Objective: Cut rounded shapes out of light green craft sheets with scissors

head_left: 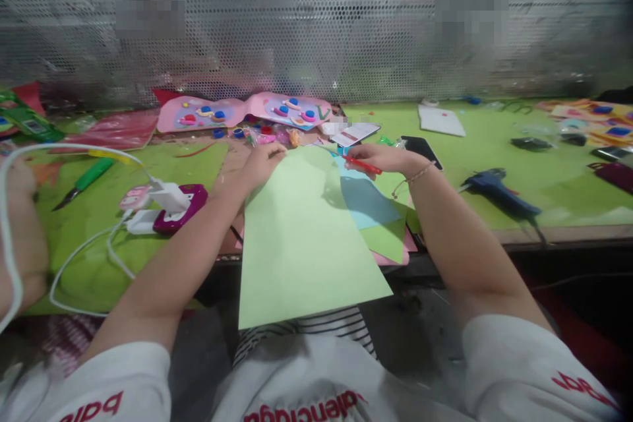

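A large pale green sheet of paper (306,237) reaches from the table out over its front edge. At its far left corner my left hand (264,161) grips the sheet between thumb and fingers. My right hand (383,159) is closed round the red handles of a pair of scissors (363,166), close to the sheet's far right edge. The blades are hard to make out. Under and beside the sheet lie a light blue piece of paper (368,201) and a brighter green piece (393,241).
A hot glue gun (502,191) lies at right, with a dark phone (422,150) nearer. On the left are a purple power socket with white plugs (185,208), cables and a green-handled knife (86,181). Pink decorated cut-outs (247,112) stand before the perforated metal panel (306,26). Another person's arm (22,231) shows at far left.
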Tool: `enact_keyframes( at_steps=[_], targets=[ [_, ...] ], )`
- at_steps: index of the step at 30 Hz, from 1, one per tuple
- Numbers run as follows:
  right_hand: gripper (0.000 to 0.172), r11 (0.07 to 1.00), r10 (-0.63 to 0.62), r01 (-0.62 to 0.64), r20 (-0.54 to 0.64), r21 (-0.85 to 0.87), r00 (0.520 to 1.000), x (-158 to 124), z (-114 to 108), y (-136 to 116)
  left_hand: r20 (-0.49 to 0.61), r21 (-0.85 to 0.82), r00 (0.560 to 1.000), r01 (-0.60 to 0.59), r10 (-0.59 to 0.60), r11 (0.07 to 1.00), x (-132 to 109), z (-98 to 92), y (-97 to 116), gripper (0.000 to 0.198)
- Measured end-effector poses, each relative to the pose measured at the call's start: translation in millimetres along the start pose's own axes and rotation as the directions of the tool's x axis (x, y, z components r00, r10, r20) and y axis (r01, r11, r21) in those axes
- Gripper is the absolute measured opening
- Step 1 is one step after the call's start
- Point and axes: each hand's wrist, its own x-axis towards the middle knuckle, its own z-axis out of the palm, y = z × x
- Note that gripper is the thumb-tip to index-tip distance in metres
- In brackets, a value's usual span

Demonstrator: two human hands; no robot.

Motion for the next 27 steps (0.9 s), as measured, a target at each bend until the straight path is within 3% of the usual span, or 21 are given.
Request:
enact_keyframes(
  at_steps=[27],
  targets=[
    [0.048,0.991,-0.064,0.066,0.018,-0.112,0.998,5.8,0.7,5.3,0.033,0.114,0.999,-0.044,0.040,0.992,-0.9,3.7,-1.8,0.019]
  ],
)
